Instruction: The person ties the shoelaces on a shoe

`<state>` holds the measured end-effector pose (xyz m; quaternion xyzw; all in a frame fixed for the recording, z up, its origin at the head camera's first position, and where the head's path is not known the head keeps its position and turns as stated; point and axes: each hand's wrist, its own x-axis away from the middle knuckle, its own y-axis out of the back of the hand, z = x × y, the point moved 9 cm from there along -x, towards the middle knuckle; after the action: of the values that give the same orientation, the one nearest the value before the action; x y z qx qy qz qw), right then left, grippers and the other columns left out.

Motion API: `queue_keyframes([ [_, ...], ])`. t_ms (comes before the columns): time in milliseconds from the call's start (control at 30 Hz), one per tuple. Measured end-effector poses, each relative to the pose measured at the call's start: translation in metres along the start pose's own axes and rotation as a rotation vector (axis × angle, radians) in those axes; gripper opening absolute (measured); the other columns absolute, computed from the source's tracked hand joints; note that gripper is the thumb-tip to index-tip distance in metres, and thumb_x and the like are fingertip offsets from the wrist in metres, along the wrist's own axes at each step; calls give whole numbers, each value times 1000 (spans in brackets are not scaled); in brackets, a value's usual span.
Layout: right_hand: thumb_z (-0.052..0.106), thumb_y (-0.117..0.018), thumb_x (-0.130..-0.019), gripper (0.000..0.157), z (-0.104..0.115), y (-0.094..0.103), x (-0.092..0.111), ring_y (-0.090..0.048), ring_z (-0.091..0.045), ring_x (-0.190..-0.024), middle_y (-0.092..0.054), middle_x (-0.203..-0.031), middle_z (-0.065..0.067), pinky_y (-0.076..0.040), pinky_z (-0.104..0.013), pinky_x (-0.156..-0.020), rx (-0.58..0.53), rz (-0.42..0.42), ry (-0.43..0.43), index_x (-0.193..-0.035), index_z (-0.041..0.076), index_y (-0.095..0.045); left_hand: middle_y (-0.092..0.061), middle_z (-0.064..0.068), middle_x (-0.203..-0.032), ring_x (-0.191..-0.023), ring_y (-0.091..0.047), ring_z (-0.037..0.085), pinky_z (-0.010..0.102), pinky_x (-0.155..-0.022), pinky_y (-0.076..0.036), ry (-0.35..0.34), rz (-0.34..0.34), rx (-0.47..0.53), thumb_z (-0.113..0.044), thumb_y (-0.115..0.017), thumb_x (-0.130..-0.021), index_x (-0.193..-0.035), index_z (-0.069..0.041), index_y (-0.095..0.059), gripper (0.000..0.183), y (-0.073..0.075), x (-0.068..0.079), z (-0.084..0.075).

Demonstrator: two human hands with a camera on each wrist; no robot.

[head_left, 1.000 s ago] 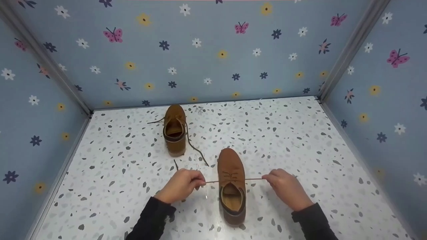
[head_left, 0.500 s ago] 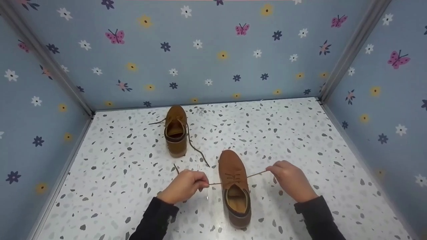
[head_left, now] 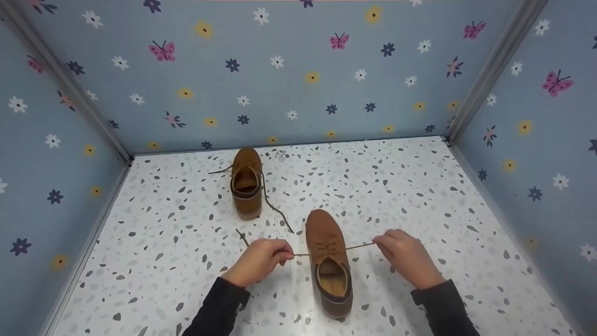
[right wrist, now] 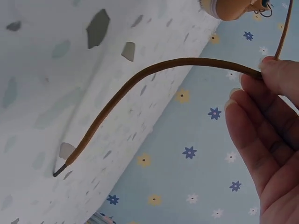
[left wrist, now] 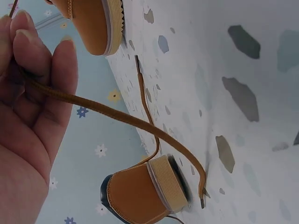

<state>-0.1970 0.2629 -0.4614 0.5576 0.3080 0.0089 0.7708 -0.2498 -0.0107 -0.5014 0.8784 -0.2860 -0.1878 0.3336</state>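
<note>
Your left hand [head_left: 261, 261] pinches one end of the lace [left wrist: 114, 113] between curled fingers and thumb; your right hand [head_left: 409, 259] pinches the other end between thumb and forefinger, its remaining fingers loosely bent. The lace stretches straight from each hand to the near shoe [head_left: 324, 233], which stands upright between your hands on the speckled table [head_left: 410, 186], about midway between its left and right edges, toe toward the back edge. Beyond each grip a loose tail curves down toward the table. The lace crosses the shoe's front in short rows just ahead of the opening.

To the left of and beyond it, the far shoe [head_left: 247, 203] stands with its toe near the back edge. One of its lace ends points toward the left edge; the other trails toward your near shoe.
</note>
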Motion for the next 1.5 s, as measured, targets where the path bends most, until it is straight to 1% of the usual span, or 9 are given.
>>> queue_keyframes([
  [267, 1, -82, -78, 20, 10, -10, 3, -59, -10, -74, -62, -80, 7, -52, -27, -65, -35, 45, 18, -88, 15, -74, -61, -9, -82, -81, -53, 9, 30, -73, -47, -38, -40, -130, -25, -74, -90, -87, -19, -75, 6, -11, 1, -5],
  [433, 1, -84, -76, 21, 13, -8, 3, -54, -10, -73, -57, -79, 8, -49, -27, -62, -45, 19, -5, -86, 16, -73, -64, -12, -73, -64, -53, 5, 26, -59, -44, 7, -119, -138, -26, -74, -90, -88, -19, -77, 7, -7, 5, -7],
  [600, 2, -83, -77, 20, 16, -7, 6, -56, -5, -67, -62, -77, 10, -49, -26, -58, -64, 17, -31, -87, 17, -73, -68, -9, -70, -55, -58, 2, 24, -53, -47, 114, -127, 52, -23, -68, -95, -90, -13, -76, 14, -16, 10, 0],
  [867, 3, -78, -83, 15, 17, -14, 11, -64, -5, -67, -73, -81, 6, -53, -27, -58, -122, 71, -69, -90, 15, -74, -73, 9, -85, -69, -69, 18, 27, -60, -56, 266, -272, 365, -19, -71, -93, -92, -6, -75, 14, -23, 12, 18],
  [1033, 3, -79, -82, 15, 16, -18, 13, -64, -4, -67, -73, -80, 7, -52, -26, -58, -135, 89, -98, -90, 15, -74, -72, 20, -91, -79, -72, 25, 33, -70, -59, 362, -396, 799, -5, -71, -91, -96, 6, -59, 17, -28, 11, 28],
  [1167, 4, -79, -82, 15, 15, -21, 14, -65, -5, -68, -73, -81, 7, -53, -27, -60, -135, 111, -117, -91, 16, -74, -72, 18, -98, -87, -72, 25, 29, -76, -57, 448, -485, 1220, -1, -68, -93, -93, -3, -41, 27, -39, 12, 30],
  [1300, 5, -78, -83, 16, 14, -23, 15, -65, -4, -69, -73, -82, 8, -53, -26, -61, -128, 130, -128, -92, 18, -74, -70, 7, -107, -96, -69, 22, 18, -74, -52, 515, -499, 1532, -8, -62, -98, -99, -6, -46, 16, -48, 9, 27],
  [1400, 5, -78, -83, 16, 13, -23, 16, -65, -4, -70, -73, -82, 8, -53, -26, -62, -129, 125, -126, -92, 18, -74, -69, 5, -104, -94, -70, 21, 16, -69, -50, 496, -473, 1524, -13, -57, -101, -110, -3, -51, 15, -40, -1, 21],
  [1500, 4, -78, -82, 16, 14, -22, 17, -65, -5, -70, -73, -82, 7, -53, -27, -62, -131, 110, -115, -92, 17, -74, -70, 6, -93, -84, -71, 20, 19, -66, -51, 434, -449, 1319, -15, -55, -103, -119, 3, -54, 24, -21, -18, 10],
])
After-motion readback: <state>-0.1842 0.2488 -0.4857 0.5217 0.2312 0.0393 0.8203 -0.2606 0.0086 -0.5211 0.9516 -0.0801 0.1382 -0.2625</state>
